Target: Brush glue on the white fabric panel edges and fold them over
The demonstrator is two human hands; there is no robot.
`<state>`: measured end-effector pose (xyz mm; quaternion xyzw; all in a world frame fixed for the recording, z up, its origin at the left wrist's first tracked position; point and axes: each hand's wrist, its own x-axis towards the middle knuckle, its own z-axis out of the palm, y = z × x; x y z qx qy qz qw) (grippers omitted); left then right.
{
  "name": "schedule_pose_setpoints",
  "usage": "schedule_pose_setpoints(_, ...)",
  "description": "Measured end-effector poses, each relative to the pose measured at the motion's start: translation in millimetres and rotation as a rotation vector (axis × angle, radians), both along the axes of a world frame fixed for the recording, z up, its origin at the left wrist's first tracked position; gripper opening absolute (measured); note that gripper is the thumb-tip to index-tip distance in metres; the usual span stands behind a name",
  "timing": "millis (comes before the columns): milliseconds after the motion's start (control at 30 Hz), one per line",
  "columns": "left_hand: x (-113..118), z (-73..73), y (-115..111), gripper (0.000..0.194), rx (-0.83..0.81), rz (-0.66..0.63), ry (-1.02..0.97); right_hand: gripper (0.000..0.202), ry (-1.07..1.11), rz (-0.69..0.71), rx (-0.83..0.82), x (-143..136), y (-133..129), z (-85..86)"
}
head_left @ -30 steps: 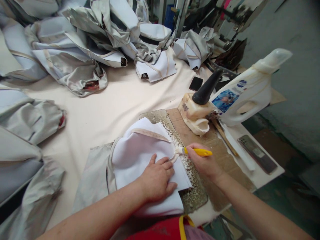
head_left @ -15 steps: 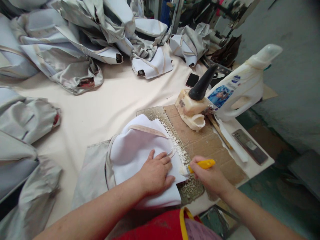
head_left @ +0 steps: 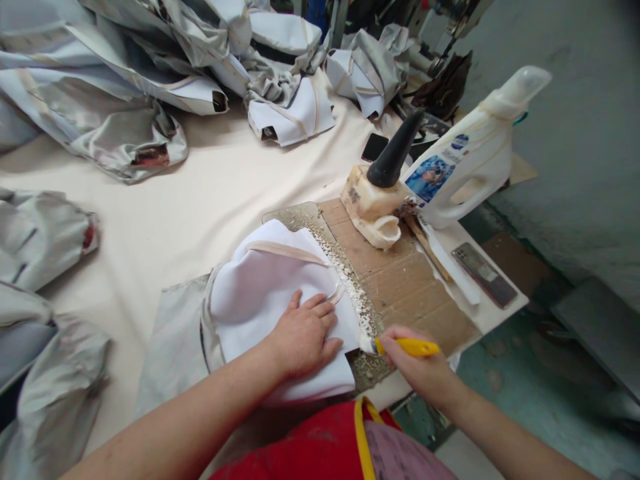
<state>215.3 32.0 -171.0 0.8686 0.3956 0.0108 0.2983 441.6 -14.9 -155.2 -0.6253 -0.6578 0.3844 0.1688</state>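
My left hand point(head_left: 307, 337) lies flat, fingers spread, on a white sewn fabric piece point(head_left: 270, 287) with a beige tape strip along its upper part. Grey cloth point(head_left: 175, 333) extends from the piece's left side. In my right hand point(head_left: 417, 360) is a paintbrush point(head_left: 410, 347) with a yellow handle, gripped near the bristles. Its white-coated tip touches or sits just at the piece's right edge. Beneath that edge is a board point(head_left: 350, 273) crusted with dried, pale glue-like residue.
Right of the board lies cardboard point(head_left: 400, 287), holding a stained cut-off container point(head_left: 375, 207) with a black cone point(head_left: 397, 150). Beyond stand a white jug point(head_left: 465, 153) and a phone point(head_left: 484, 273). Grey and white sewn pieces point(head_left: 115, 127) are heaped at the back left.
The brush has shifted slightly toward me along the piece's right edge, its handle now more level. My left hand keeps its place on the fabric. The whole view has shifted a little.
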Motion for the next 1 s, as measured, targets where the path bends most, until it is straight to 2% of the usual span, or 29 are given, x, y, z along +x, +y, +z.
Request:
schedule_pose_setpoints(133,0,2.3,-1,0.033,0.006,-0.001,-0.001,0.028,-0.014,0.001,0.101,4,-5,9.9)
schedule_pose_setpoints(300,1,2.4,-1,0.033,0.012,0.003,0.005,0.026,-0.033,0.179,0.161,7,-3,6.8)
schedule_pose_setpoints(433,2,3.9,-1,0.033,0.002,0.006,0.01,0.024,-0.033,0.151,0.216,10,-6,8.5)
schedule_pose_setpoints(533,0,13.1,0,0.034,-0.031,-0.023,0.017,0.024,0.015,0.224,0.156,12,-7,4.6)
schedule_pose_setpoints(633,-15,27.3,7,0.04,0.075,-0.024,0.026,0.023,0.001,0.167,0.176,18,0,-5.2)
schedule_pose_setpoints(667,-24,32.1,12,0.041,0.165,0.032,0.046,0.023,-0.007,0.122,0.213,22,3,-7.6)
schedule_pose_setpoints(733,-48,39.7,29,0.046,0.355,0.253,0.123,0.023,-0.021,0.019,0.302,29,10,-9.7)
schedule_pose_setpoints(767,-62,41.7,39,0.052,0.404,0.394,0.17,0.023,-0.027,-0.037,0.336,31,13,-9.6)
schedule_pose_setpoints(800,-76,42.2,51,0.06,0.383,0.529,0.211,0.023,-0.03,-0.091,0.354,33,15,-9.1)
schedule_pose_setpoints(867,-98,39.1,73,0.07,0.156,0.698,0.224,0.025,-0.021,-0.18,0.334,32,19,-7.1)
schedule_pose_setpoints(933,-112,33.1,88,0.064,-0.09,0.728,0.166,0.027,0.024,-0.23,0.287,26,25,-3.7)
schedule_pose_setpoints(1000,-115,28.4,93,0.053,-0.17,0.71,0.105,0.028,0.099,-0.258,0.274,17,35,1.3)
